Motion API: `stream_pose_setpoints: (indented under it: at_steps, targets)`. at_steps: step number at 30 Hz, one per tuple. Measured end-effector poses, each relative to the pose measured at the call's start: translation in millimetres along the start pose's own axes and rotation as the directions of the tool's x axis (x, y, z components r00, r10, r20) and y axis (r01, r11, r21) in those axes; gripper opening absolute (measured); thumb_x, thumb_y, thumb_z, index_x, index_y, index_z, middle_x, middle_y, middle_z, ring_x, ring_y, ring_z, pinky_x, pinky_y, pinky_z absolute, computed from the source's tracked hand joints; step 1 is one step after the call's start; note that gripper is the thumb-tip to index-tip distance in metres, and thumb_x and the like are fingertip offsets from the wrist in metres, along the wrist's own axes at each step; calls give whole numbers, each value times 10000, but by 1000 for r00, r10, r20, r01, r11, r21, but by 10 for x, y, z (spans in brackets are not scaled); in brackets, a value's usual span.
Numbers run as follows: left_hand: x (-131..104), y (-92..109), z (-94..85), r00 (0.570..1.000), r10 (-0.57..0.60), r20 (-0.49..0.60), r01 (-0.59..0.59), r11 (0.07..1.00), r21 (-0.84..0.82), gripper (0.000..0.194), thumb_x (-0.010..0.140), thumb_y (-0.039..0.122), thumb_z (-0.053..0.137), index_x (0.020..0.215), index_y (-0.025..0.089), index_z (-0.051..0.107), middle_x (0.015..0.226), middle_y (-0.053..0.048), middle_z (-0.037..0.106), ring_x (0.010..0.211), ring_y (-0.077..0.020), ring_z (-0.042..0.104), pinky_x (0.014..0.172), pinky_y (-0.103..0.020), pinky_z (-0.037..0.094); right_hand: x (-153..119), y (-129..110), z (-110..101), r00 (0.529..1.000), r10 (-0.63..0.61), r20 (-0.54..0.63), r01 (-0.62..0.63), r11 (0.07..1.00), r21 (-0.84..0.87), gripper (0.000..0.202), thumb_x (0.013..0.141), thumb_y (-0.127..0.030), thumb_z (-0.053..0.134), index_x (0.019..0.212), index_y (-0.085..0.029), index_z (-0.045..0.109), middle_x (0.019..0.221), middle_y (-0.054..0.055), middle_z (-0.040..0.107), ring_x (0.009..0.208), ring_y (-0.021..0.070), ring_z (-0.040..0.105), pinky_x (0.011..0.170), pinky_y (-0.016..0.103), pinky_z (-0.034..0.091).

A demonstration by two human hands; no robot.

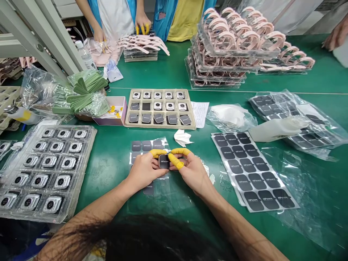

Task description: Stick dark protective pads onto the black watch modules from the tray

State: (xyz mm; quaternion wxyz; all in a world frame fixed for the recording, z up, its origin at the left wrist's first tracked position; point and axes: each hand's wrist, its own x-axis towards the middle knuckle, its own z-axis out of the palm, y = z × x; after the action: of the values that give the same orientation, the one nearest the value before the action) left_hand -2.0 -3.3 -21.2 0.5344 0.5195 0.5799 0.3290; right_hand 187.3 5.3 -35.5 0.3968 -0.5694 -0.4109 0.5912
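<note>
Between my two hands, at the middle of the view, is a small square watch case [164, 161] with a dark, printed front facing up. My left hand [144, 167] grips its left side, with a yellow cover on one finger. On the right side, my right hand [189, 165] pinches its edge, with yellow covers on the thumb and a finger. Beneath and behind the hands lies a clear sheet of dark square films [146, 145]. Beyond them a beige tray [160, 127] holds silver watch cases, some with dark faces up, and one compartment shows no case.
At the left lies a tray of watch cases [96, 136], with green straps [87, 103] and a pink box [123, 108] behind. Film sheets [248, 165] and a white bottle [277, 129] lie right. Stacked trays of pink straps [217, 67] stand behind; other people's hands work across the table.
</note>
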Motion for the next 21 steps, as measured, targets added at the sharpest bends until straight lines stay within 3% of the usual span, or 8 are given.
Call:
stream_pose_setpoints:
  at_steps: [3, 7, 11, 15, 21]
  targets:
    - [2, -10, -6, 1000, -19, 3, 19, 1000, 3, 447, 679, 157, 899, 1111, 228, 809, 743, -5, 813, 688, -226, 786, 645, -292, 580, -8, 22, 5, 999, -36, -4, 35, 999, -29, 697, 689, -734, 921, 1156, -263, 706, 1030, 31, 712, 746, 193, 727, 705, 395, 694]
    - [-1, 12, -16, 996, -23, 84, 24, 1000, -16, 571, 647, 88, 848, 1201, 204, 774, 823, 2, 836, 782, -224, 819, 721, -289, 621, 23, 40, 40, 995, -97, 19, 98, 978, -181, 722, 660, -592, 966, 1231, -262, 673, 941, -6, 709, 686, 175, 683, 594, 330, 619]
    - [3, 21, -9, 994, -52, 93, 57, 997, -57, 538, 658, 118, 858, 1183, 182, 763, 873, -33, 852, 833, -247, 839, 744, -311, 644, 32, 58, 65, 997, -81, -12, 80, 993, -84, 690, 791, -640, 833, 1314, -255, 598, 846, -30, 687, 683, 205, 708, 605, 358, 630]
    - [18, -29, -6, 996, -31, 83, 38, 996, -76, 542, 645, 118, 880, 1170, 193, 767, 873, -35, 856, 850, -261, 845, 751, -320, 650, 14, 78, 65, 992, -123, 27, 126, 979, -159, 694, 767, -559, 886, 1333, -276, 600, 877, -17, 714, 720, 213, 696, 623, 357, 603]
    - [12, -67, -10, 996, -53, 69, 63, 986, -156, 581, 618, 137, 927, 1171, 198, 763, 835, -23, 836, 813, -244, 830, 763, -330, 649, 1, 63, 20, 986, -118, 117, 132, 984, -118, 776, 776, -539, 886, 1420, -259, 556, 812, -43, 714, 686, 207, 694, 670, 378, 605]
